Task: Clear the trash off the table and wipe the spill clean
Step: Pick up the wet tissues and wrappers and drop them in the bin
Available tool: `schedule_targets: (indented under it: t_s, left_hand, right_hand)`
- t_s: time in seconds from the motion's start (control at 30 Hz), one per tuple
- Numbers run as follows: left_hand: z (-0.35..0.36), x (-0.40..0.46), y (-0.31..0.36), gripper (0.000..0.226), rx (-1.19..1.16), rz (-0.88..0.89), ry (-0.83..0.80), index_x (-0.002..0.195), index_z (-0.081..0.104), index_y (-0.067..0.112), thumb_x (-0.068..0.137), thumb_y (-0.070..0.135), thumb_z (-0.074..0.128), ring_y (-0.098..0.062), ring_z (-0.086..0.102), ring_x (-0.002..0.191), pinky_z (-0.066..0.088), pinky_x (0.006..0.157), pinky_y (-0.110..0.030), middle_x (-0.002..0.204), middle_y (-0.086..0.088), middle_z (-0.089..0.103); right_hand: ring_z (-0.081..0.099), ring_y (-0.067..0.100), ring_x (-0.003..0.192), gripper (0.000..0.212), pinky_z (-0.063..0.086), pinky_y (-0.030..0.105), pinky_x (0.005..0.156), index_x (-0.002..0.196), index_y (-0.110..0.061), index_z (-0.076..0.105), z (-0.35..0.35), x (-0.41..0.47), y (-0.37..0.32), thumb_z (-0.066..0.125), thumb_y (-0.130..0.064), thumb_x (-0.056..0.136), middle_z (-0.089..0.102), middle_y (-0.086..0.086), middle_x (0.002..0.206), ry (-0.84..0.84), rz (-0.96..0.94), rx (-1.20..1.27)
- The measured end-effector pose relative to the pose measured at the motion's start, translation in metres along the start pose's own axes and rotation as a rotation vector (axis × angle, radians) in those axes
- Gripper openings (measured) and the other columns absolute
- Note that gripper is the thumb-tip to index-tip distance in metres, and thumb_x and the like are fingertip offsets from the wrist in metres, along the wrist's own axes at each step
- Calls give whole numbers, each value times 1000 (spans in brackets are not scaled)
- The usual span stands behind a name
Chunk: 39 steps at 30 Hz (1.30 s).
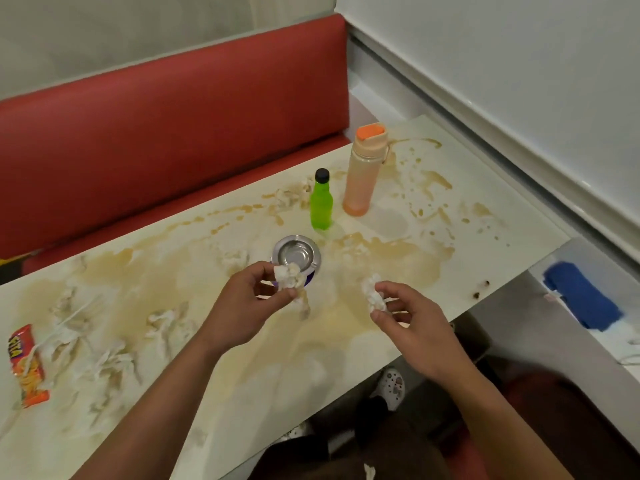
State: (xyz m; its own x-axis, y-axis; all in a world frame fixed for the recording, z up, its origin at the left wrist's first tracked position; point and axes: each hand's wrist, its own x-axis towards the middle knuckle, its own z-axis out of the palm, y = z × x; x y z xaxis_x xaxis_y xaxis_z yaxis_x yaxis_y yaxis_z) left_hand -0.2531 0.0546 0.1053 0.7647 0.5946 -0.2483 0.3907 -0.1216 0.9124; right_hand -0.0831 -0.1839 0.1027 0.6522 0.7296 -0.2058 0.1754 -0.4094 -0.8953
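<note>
The left hand (256, 299) is up over the worktop (398, 344) w/ its fingers and thumb pinching a scrunched wet tissue (290, 279). The right hand (412, 323) is just beside it, pinching a second little tissue wad (374, 296) betw. thumb and fingertips. Both wads look white w/ brown wet spots.

Right behind the left hand sits a can (296, 255), upright, its shiny silver top facing up; a bit of purple shows low on its side. Further back stands a small green bottle (321, 204) w/ a black cap, and next to it, on the right, a tall orange bottle (363, 171) w/ an orange lid. Both stand up straight, close but not touching.

A big brown spill (391, 258) is spread over most of the worktop, w/ drips and splashes near the far right corner. Torn soggy tissue bits (104, 358) are stuck all over the left part. A red and orange snack wrapper (27, 367) lies flat near the left edge.

Behind the worktop is a red bench seat (166, 126). To the right, off the worktop, a blue cloth (585, 296) lies on a white ledge. A white shoe (391, 388) shows on the floor below.
</note>
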Motion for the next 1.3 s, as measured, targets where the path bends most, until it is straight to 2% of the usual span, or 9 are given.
schedule_targets:
  t_s: [0.1,0.23,0.33,0.5,0.67,0.8,1.0,1.13,1.3]
  left_hand:
    - [35,14,18,20,7,10,-52,102,71,28,86,21,82,-13,72,84,51,72,-20,98,5,76]
    - [93,38,37,22,9,-13,-122,104,70,28,86,25,81,-14,73,92,57,86,-34,102,8,76]
    - [147,59,51,23,27,-23,-182,105,70,29,86,25,81,-14,73,91,58,86,-38,104,10,75]
    - [248,91,70,23,41,-56,-293,106,70,29,86,25,80,-11,73,89,56,81,-29,105,14,74]
    - [338,123,76,23,40,-86,-371,106,69,29,86,23,80,-12,73,87,55,76,-20,105,13,74]
    - [394,144,75,22,34,-101,-415,105,70,26,87,18,80,-14,74,84,53,71,-19,103,11,75]
    - [448,162,63,23,73,-111,-458,105,70,28,86,21,81,-12,72,79,53,72,-20,101,11,75]
    - [463,167,56,22,108,-131,-482,103,70,30,85,24,81,-9,70,74,54,73,-23,100,8,75]
    - [465,172,51,21,134,-142,-486,103,70,29,86,23,81,-4,68,69,47,68,-16,98,11,74]
  right_hand:
    - [65,2,101,37,50,11,83,127,-39,63,-26,1,16,72,-23,94,63,-32,109,28,23,11]
    - [65,4,99,43,53,17,84,133,-38,60,-73,4,48,72,-26,94,65,-24,107,67,86,35]
    - [64,4,99,49,51,20,87,138,-37,57,-114,4,83,73,-25,94,64,-16,111,107,155,69]
    - [64,3,104,50,54,22,92,141,-28,58,-176,3,151,73,-24,94,66,-14,114,189,253,63]
    - [60,-11,107,47,50,10,87,138,-34,56,-224,7,225,71,-21,96,63,-22,118,279,353,44]
    - [62,-1,107,44,54,24,94,139,-25,60,-241,18,302,69,-21,96,62,-13,121,323,456,-7]
    - [64,17,111,34,47,22,94,130,-13,66,-241,54,391,68,-13,96,63,2,125,264,510,-110]
    - [65,23,114,31,52,37,104,130,-9,66,-241,75,429,62,-8,99,61,10,130,222,564,-118]
    - [64,27,118,32,54,41,104,130,-8,65,-242,83,453,61,-6,99,63,11,130,213,601,-70]
